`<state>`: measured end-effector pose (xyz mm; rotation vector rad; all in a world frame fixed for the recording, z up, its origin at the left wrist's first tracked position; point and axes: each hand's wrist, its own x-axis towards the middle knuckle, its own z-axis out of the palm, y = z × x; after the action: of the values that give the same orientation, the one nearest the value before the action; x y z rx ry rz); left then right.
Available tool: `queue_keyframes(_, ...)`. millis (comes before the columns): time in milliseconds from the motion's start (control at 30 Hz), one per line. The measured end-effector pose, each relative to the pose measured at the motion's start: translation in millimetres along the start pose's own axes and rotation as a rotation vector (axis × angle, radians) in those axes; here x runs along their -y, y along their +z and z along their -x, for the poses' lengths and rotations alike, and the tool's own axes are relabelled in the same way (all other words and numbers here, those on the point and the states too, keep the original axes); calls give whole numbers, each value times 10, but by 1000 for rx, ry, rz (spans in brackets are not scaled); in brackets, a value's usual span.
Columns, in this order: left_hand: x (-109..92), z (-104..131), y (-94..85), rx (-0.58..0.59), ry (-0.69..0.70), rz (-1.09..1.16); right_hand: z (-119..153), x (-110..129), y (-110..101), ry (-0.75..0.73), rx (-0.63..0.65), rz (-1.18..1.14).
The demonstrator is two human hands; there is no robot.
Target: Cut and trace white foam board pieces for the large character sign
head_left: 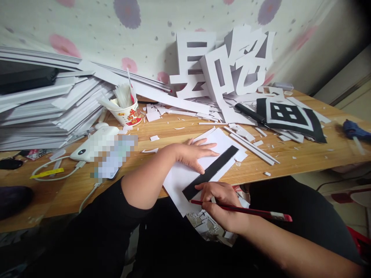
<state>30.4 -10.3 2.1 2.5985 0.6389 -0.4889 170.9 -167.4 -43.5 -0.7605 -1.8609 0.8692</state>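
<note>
My left hand (194, 153) lies flat, fingers spread, on a white sheet (179, 179) at the front edge of the wooden table (304, 154). A black strip (211, 172) rests diagonally on that sheet, just right of my left fingertips. My right hand (220, 202) grips a red pencil (255, 211), its tip hidden near the strip's lower end. The pencil's back end points right, over my lap.
A stack of white boards (43, 112) fills the left. A paper cup (127, 112) with sticks, a white power bank (92, 148) with cable, cut white characters (223, 65), a black-and-white cut piece (290, 116), white strips (252, 144) and a blue glue gun (355, 130) lie around.
</note>
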Motion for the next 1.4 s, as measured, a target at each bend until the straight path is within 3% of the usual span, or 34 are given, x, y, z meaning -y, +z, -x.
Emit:
queue_keyframes(833, -2, 11, -11, 20, -6, 1, -2, -11, -13, -67, -25, -66)
queue_keyframes(1000, -12, 18, -28, 41, -25, -6, 14, -42, -31, -46, -57, -76)
queue_keyframes(1200, 0, 14, -5, 40, -7, 24, 18, -131, -148, 73, -187, -75)
queue_keyframes(1400, -23, 22, -13, 40, -25, 27, 27, -183, -130, 5, -163, 24)
